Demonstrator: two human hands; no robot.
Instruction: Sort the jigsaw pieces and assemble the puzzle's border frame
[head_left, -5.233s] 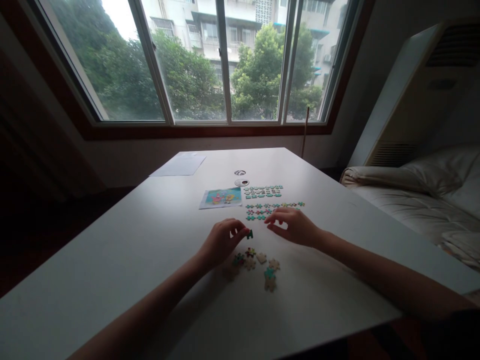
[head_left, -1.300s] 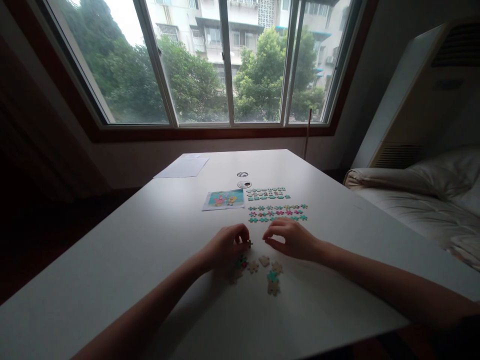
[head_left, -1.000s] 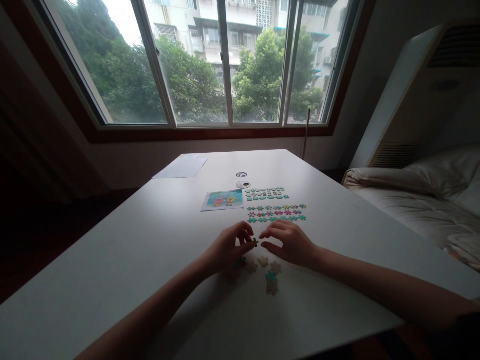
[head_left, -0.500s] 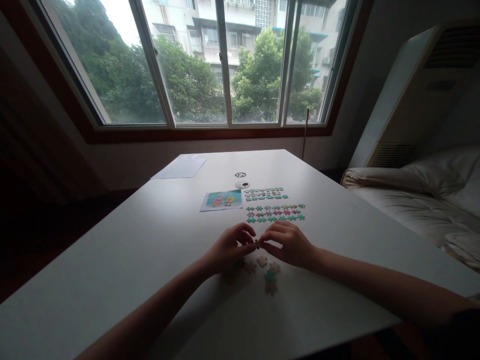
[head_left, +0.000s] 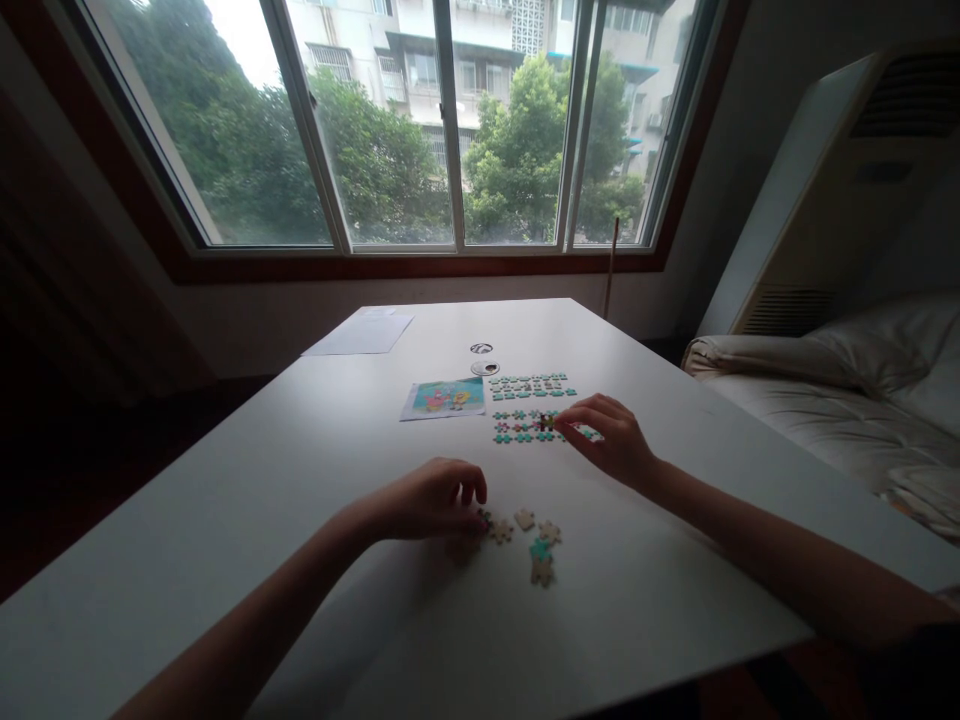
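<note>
My right hand (head_left: 611, 440) reaches over the sorted rows of jigsaw pieces (head_left: 525, 432) and pinches a small dark puzzle piece (head_left: 545, 422) at its fingertips. My left hand (head_left: 431, 498) rests curled on the white table (head_left: 300, 470), its fingertips touching the near cluster of loose pieces (head_left: 525, 535), some face down. Whether the left fingers hold one is hidden. A farther row of teal pieces (head_left: 531, 384) lies beyond. A colourful reference picture (head_left: 445, 397) lies left of the rows.
Two small round lids (head_left: 484, 358) sit behind the rows. A sheet of paper (head_left: 360, 334) lies at the far left of the table. A bed with pillows (head_left: 840, 390) stands on the right. A wide window (head_left: 420, 120) faces me.
The small piece passed from my left fingers to my right. My right hand then carried it forward to the sorted rows, and my left hand dropped back to the loose cluster.
</note>
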